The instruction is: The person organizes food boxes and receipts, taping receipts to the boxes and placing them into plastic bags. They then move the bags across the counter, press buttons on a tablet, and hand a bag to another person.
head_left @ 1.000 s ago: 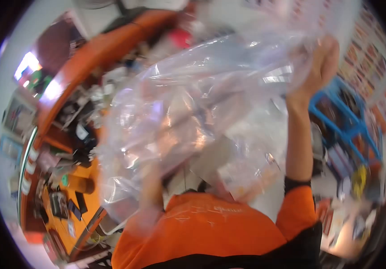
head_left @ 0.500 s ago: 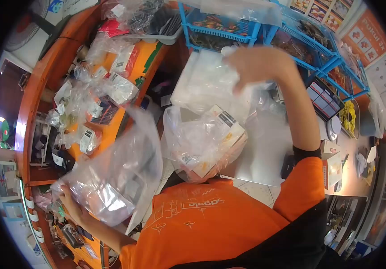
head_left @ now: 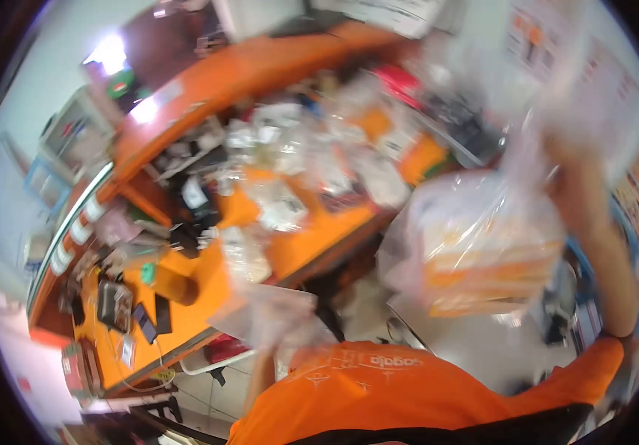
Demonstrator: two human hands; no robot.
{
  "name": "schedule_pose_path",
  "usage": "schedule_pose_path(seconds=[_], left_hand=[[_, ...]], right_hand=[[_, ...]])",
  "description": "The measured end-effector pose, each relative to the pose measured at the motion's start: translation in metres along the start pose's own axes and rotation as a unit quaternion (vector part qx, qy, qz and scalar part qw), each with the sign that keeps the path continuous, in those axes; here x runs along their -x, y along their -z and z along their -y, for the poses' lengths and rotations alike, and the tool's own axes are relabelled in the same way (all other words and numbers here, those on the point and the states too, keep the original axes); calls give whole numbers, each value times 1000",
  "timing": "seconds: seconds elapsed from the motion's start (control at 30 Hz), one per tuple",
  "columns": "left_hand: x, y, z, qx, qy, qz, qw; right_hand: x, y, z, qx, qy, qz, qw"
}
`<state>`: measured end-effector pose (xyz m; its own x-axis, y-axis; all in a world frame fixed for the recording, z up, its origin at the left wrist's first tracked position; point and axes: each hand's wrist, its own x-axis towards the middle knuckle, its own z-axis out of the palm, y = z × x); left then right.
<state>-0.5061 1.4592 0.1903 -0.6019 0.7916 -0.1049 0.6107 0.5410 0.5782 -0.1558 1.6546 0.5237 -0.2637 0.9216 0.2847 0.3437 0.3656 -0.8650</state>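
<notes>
My right hand, smeared by motion, is raised at the right and closed on the gathered top of a clear plastic bag of boxes. The bag hangs below it, with white and orange-yellow boxes showing through the film. Low in the middle, close to my shirt, my left hand is closed on a crumpled clear plastic bag. Film and blur cover most of its fingers.
An orange counter runs diagonally, carrying several bagged packets. A brown jar with a green lid and a phone lie toward its near end. A grey tray stands at the far end.
My view has turned left. My right hand, earlier open above a white stack, now holds up the bag of boxes. My left hand has come in toward my body with its plastic bag.
</notes>
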Motion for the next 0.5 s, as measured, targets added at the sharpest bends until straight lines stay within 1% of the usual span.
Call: schedule_pose_path(seconds=[0.07, 0.1, 0.2, 0.3, 0.37, 0.43, 0.47, 0.5], left_hand=[[-17, -8, -5, 138, -16, 47, 989], [-26, -12, -8, 200, -20, 62, 978], [-44, -17, -12, 342, -16, 96, 935], [-63, -11, -9, 429, -4, 113, 896], [-73, -3, -6, 471, 5, 119, 874], [-84, 4, -3, 508, 14, 125, 852], [-89, 8, -2, 522, 18, 127, 843], [-93, 12, 0, 535, 22, 127, 835]], right_hand=[[-85, -18, 75, -161, 46, 37, 985], [-129, -34, 106, -164, 70, 55, 982], [-243, -75, 195, -227, 131, 58, 963], [-323, -142, 256, -277, 154, 70, 946], [-368, -202, 281, -186, 181, 108, 960], [-401, -280, 295, -174, 144, 72, 972], [-477, -321, 292, -235, 206, 108, 944], [-531, -359, 293, -138, 203, 129, 961]])
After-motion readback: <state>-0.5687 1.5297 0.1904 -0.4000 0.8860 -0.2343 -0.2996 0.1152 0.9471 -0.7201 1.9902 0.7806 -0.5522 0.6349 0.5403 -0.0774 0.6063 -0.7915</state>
